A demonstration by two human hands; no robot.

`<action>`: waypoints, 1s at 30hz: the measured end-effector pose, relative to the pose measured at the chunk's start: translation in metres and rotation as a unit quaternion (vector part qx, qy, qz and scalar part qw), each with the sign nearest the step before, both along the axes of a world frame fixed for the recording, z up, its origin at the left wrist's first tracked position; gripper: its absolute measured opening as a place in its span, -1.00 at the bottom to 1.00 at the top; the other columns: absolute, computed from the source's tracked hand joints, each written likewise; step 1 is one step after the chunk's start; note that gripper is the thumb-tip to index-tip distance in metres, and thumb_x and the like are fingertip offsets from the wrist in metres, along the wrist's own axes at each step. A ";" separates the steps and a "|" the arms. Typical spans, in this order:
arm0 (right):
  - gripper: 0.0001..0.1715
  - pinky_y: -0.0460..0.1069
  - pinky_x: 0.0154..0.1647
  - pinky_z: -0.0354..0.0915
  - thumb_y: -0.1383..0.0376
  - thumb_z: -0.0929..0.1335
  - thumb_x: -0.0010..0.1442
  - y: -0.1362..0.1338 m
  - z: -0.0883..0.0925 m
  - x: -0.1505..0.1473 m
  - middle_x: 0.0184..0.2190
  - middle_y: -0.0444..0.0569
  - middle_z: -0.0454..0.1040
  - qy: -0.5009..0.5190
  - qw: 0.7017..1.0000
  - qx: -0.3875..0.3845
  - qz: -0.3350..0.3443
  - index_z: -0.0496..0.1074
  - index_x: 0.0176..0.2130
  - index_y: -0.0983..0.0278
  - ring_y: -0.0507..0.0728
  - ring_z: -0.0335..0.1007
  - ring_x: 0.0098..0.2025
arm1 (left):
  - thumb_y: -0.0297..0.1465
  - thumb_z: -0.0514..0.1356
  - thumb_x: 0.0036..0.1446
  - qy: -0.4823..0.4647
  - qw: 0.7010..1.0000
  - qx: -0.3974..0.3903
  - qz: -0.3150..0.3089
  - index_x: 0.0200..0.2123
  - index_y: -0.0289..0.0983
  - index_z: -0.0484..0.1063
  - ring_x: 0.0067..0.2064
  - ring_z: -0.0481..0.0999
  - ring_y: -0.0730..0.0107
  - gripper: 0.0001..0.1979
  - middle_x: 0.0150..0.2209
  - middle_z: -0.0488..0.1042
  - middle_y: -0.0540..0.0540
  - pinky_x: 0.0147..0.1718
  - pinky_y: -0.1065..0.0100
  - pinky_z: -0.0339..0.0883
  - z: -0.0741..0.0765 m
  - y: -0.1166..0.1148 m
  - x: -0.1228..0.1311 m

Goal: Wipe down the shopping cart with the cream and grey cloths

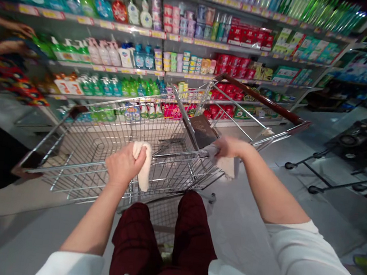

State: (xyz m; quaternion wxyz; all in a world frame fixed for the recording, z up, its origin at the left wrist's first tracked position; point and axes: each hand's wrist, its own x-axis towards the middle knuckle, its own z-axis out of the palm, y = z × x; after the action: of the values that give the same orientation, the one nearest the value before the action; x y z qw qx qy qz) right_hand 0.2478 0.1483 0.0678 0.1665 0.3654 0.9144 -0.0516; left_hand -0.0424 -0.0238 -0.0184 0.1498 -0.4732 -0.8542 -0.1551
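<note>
While the cart (174, 154) stands crosswise before the person, both hands are at its near top rail, set well apart from each other. The left hand (122, 164) is closed in a fist around a cream cloth (145, 169), whose loose end hangs down outside the wire basket. The right hand (230, 147), blurred, is bent over the rail farther right, its fingers curled on a pale rag (229, 167) that droops below; how tightly they press cannot be told. Just beside that hand is the dark seat flap (201, 130), and beyond it the red-brown handle (263, 99) slants across the cart's right end. Behind the cart rise shelves (111, 69) with pump bottles (105, 51) at the left and red boxes (250, 38) toward the right. At the left edge another person's hand (24, 29) reaches near the bottles. A dark trolley (326, 175) stands at the right, on the grey floor (241, 236). Below, the wearer's maroon trousers (138, 249) come close against the basket.
</note>
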 end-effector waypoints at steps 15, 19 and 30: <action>-0.68 -0.10 -0.33 0.22 0.23 0.40 0.05 -0.054 -0.025 -0.133 -0.16 -0.01 0.63 0.042 0.989 -0.009 0.142 0.58 -0.17 0.23 0.15 0.50 -0.17 | -0.01 -0.10 0.35 -0.060 0.995 0.051 -0.066 -0.17 -0.27 0.48 -0.20 0.57 0.13 -0.47 -0.23 0.60 -0.22 -0.30 0.29 0.20 -0.004 -0.002 0.001; -0.69 -0.08 -0.31 0.20 0.24 0.39 0.04 -0.044 -0.033 -0.129 -0.20 -0.01 0.62 0.071 0.988 -0.033 0.130 0.57 -0.18 0.26 0.14 0.49 -0.20 | -0.03 -0.13 0.38 -0.107 0.980 0.129 -0.103 -0.14 -0.30 0.45 -0.12 0.54 0.10 -0.48 -0.22 0.55 -0.26 -0.11 0.21 0.26 -0.012 -0.013 0.003; -0.72 -0.06 -0.38 0.13 0.16 0.38 0.00 -0.039 -0.041 -0.129 -0.26 0.00 0.60 0.087 0.989 -0.021 0.114 0.55 -0.27 0.22 0.15 0.46 -0.26 | -0.18 0.29 -0.04 -0.548 0.633 0.538 0.096 -0.24 -0.28 0.41 -0.34 0.53 0.31 -0.65 -0.36 0.50 -0.05 -0.29 0.25 0.44 -0.010 -0.107 -0.033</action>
State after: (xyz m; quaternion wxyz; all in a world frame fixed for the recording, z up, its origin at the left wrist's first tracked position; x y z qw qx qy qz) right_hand 0.1184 0.1090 0.0266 0.0989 0.2496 0.9597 -0.0832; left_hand -0.0752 -0.1313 -0.0279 -0.1042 -0.0517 -0.5847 -0.8029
